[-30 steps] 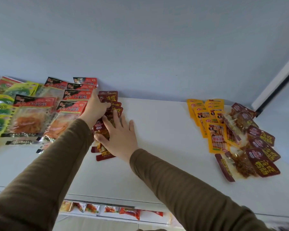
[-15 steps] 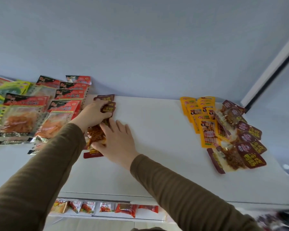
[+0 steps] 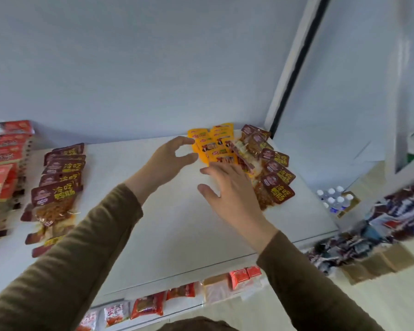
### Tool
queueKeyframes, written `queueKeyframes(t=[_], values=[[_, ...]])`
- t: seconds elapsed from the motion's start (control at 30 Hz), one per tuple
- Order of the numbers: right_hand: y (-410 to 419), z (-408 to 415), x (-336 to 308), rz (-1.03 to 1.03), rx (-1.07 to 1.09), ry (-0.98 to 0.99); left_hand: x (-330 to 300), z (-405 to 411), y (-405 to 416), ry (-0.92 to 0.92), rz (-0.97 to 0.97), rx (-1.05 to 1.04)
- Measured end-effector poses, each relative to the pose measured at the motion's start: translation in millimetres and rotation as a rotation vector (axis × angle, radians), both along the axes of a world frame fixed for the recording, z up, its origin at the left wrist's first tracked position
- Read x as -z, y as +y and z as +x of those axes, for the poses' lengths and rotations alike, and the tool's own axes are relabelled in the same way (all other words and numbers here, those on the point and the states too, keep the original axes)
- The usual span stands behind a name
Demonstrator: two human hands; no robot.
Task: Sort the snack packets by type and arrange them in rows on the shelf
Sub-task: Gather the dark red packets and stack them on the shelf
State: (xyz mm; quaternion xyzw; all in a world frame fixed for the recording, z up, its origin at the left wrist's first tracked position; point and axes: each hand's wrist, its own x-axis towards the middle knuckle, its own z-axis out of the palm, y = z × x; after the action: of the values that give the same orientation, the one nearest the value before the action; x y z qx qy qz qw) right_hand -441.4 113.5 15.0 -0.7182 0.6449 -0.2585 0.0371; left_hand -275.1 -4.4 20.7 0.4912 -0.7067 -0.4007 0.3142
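On the white shelf top (image 3: pixel 172 225) a row of dark red snack packets (image 3: pixel 62 173) lies at the left, overlapping front to back. At the right rear sits a mixed pile: yellow packets (image 3: pixel 215 144) and more dark red packets (image 3: pixel 276 177). My left hand (image 3: pixel 167 161) hovers just left of the yellow packets, fingers curled apart, holding nothing. My right hand (image 3: pixel 230 189) is spread open over the front of that pile, partly covering it, with nothing gripped.
Red-topped larger packets (image 3: pixel 3 158) are stacked at the far left. A lower shelf holds small red and white packets (image 3: pixel 148 306). On the floor at right are water bottles (image 3: pixel 332 198) and a cardboard box of mixed packets (image 3: pixel 380 235). A wall corner post (image 3: pixel 289 75) bounds the shelf.
Both hands have left the dark red row at the left and moved right to the mixed pile. The view has swung right with them.
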Motion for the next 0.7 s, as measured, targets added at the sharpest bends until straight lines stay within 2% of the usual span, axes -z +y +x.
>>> queueKeyframes(t=[0.17, 0.3, 0.47, 0.6, 0.7], values=[[34, -75, 13, 0.034, 0.278, -0.056, 10, -53, 9, -0.03, 0.009, 0.121], [54, -105, 25, 0.016, 0.44, -0.082, 16, -85, 26, -0.122, -0.123, 0.137], [63, -117, 37, 0.172, 0.486, -0.093, 27, -111, 53, -0.376, -0.294, 0.269], [59, -118, 43, 0.043, 0.489, -0.34, 43, -114, 61, -0.527, -0.254, 0.331], [49, -127, 43, 0.021, 0.534, -0.689, 48, -116, 63, -0.552, -0.341, 0.371]])
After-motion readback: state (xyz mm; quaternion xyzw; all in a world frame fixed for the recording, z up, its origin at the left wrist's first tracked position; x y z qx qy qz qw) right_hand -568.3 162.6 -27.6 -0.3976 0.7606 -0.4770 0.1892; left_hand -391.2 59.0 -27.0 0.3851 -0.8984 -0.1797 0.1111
